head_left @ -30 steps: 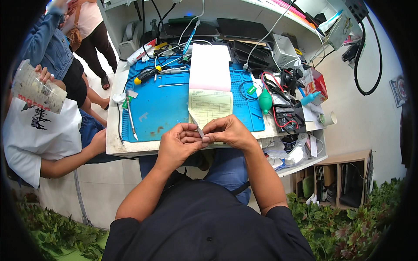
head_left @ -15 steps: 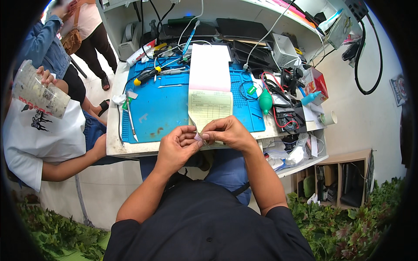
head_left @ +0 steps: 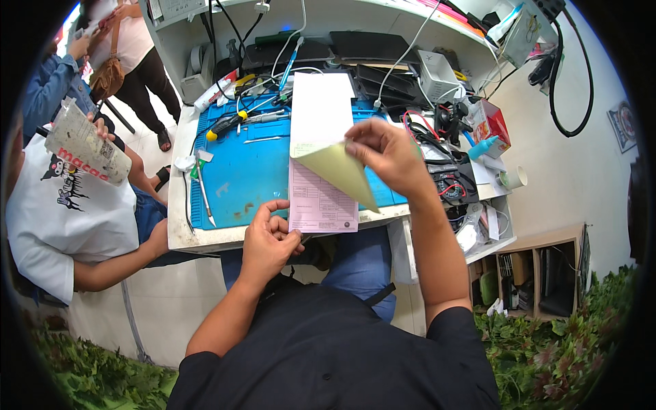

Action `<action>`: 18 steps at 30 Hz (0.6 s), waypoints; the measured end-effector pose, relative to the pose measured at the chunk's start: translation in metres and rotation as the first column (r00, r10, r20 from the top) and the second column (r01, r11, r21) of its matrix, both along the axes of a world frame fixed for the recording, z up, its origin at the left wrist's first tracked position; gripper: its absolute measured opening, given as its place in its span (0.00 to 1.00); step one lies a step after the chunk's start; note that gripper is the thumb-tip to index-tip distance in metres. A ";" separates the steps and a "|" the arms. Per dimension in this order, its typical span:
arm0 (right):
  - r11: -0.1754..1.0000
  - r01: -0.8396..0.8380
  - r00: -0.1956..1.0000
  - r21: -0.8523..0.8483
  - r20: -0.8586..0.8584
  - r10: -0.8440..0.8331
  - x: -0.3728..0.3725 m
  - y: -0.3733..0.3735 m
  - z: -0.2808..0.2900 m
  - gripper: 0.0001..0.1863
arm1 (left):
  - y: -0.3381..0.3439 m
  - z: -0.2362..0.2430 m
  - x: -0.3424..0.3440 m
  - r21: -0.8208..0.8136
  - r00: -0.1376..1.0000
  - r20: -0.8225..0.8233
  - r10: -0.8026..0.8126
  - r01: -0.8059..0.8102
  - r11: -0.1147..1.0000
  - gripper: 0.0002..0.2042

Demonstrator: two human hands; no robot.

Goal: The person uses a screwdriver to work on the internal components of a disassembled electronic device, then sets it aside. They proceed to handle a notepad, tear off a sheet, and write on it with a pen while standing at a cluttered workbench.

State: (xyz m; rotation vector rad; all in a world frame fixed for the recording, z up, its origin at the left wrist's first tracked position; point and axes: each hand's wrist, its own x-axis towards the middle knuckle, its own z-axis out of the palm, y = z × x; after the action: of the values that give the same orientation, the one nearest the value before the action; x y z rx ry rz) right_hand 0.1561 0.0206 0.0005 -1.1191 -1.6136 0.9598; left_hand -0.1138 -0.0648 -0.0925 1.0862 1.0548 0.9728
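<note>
Right hand [head_left: 388, 157] clamped on yellow sheet [head_left: 342, 172], lifted over pink sheet [head_left: 321, 205] of pad [head_left: 318, 109]; left hand [head_left: 268, 240] at pad's lower-left corner, can't tell if gripping.

Left of the mat [head_left: 256, 167], the cup [head_left: 87, 145] bears large red letters and the shirt [head_left: 85, 222] black lettering. The pink sheet [head_left: 321, 199], lying over the mat's front edge, carries a ruled form's fine print, too small to read.

Yellow sheet [head_left: 336, 168] in right fingers [head_left: 366, 128], left fingers [head_left: 272, 206] at pink sheet [head_left: 320, 203]
</note>
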 end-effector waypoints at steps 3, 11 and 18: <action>0.997 0.052 0.983 0.057 0.174 -0.061 0.009 0.026 0.035 0.14 | 0.003 0.000 0.000 0.007 0.999 -0.037 -0.023 0.024 1.000 0.27; 0.981 -0.150 0.988 -0.123 -0.036 0.147 0.001 0.026 0.024 0.17 | 0.003 0.014 -0.001 0.191 0.974 -0.215 0.065 -0.024 0.981 0.25; 0.917 -0.254 0.956 -0.309 -0.227 0.188 -0.045 -0.027 -0.050 0.12 | 0.020 0.017 0.012 0.049 0.960 0.281 -0.020 0.007 0.999 0.19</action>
State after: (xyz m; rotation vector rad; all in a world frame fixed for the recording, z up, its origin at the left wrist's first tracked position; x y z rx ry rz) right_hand 0.1113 -0.0063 -0.0495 -1.0393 -1.4727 1.4921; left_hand -0.1015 -0.0446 -0.0756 0.9583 0.7944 1.1097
